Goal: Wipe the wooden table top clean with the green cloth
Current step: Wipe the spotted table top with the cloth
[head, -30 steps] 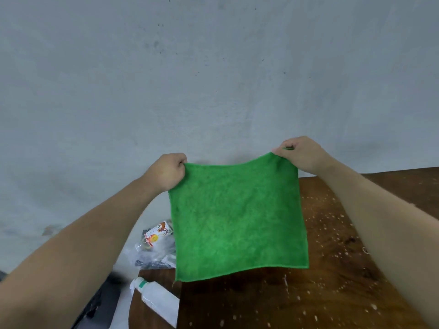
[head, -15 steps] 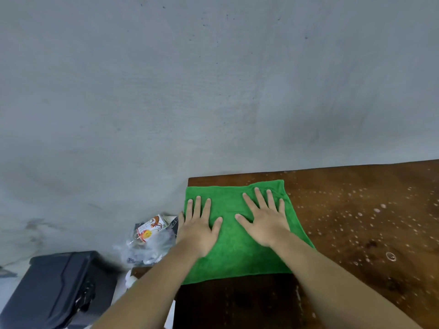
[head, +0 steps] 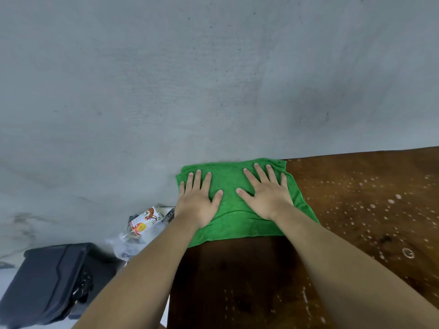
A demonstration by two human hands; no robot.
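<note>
The green cloth lies spread flat on the far left corner of the dark wooden table top. Its far edge is bunched slightly against the grey wall. My left hand presses palm-down on the cloth's left part, fingers apart. My right hand presses flat on its right part, fingers spread as well. White droplets and specks dot the wood to the right of the cloth. The strip of wood nearer to me looks darker with few specks.
A grey wall rises directly behind the table's far edge. Off the table's left side, lower down, lie a plastic bottle with an orange label among clear wrapping and a black hard case.
One second ago both hands held the cloth up by its top corners. It was then laid flat, and since half a second ago both palms have pushed it away to the far edge.
</note>
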